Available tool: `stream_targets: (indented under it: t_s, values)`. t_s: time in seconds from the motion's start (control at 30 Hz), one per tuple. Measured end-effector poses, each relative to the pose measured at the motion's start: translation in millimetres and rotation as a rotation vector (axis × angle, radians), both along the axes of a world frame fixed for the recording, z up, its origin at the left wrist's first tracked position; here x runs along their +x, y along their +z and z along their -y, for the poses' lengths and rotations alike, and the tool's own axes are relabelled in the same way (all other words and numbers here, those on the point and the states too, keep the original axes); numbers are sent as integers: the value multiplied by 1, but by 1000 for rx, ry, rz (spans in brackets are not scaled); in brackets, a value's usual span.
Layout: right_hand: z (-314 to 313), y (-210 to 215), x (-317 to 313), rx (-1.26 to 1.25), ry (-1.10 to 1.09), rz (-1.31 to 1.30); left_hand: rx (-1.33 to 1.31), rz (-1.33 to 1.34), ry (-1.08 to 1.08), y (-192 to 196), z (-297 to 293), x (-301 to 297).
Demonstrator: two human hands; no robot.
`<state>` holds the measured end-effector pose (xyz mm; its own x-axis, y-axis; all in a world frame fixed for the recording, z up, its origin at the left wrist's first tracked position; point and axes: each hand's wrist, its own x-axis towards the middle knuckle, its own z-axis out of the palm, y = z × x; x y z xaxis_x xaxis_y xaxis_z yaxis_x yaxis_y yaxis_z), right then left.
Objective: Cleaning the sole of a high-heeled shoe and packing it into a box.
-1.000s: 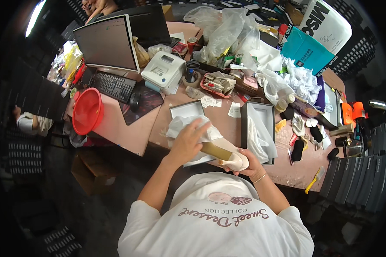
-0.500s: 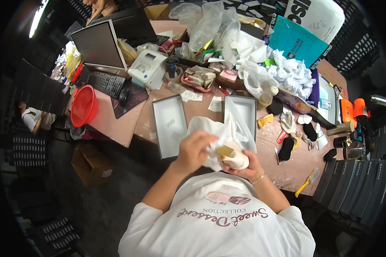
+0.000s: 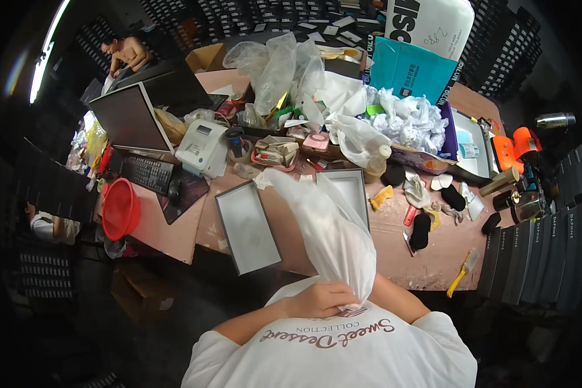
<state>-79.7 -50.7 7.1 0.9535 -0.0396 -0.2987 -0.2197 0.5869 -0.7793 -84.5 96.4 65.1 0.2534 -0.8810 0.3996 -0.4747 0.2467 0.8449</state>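
My left hand [image 3: 322, 299] is closed on the gathered near end of a long sheet of white tissue paper [image 3: 326, 226], close to my shirt. The paper stretches up and away over the table edge, and its far end spreads over the nearer part of an open grey-rimmed shoebox part [image 3: 359, 184]. My right forearm [image 3: 398, 299] comes in from the right, but the paper covers that hand, so its fingers do not show. The cream shoe is not visible now. A second grey-rimmed box part [image 3: 249, 226], white inside, lies tilted at the table edge to the left.
On the left are a red basin [image 3: 121, 210], keyboard [image 3: 147, 173], monitor [image 3: 132, 119] and label printer [image 3: 202, 147]. Crumpled paper [image 3: 410, 119] fills a purple box at the back. Right lie black pads [image 3: 420, 231], a yellow-handled brush [image 3: 463, 271] and stacked dark shoeboxes [image 3: 530, 255].
The paper has been drawn out long toward my body, and the shoe has gone from sight. My left hand moved down and nearer. The left box part sits more tilted.
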Motion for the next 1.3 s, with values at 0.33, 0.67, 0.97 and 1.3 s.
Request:
stream_targets:
  t_s: [0.33,0.67,0.97,1.3]
  values:
    - [-44,-5,22,-360,155,155,-167,-1070,720,-29,-63,37]
    - [3,-9,-32,10,503,63,202,-580,927,-6,-132,116]
    - [78,24,-41,-400,-116,0,-56,-670,741,-45,61,118]
    - [100,-75,45,-1364,-62,24,20,-1700,829,-200,146,112]
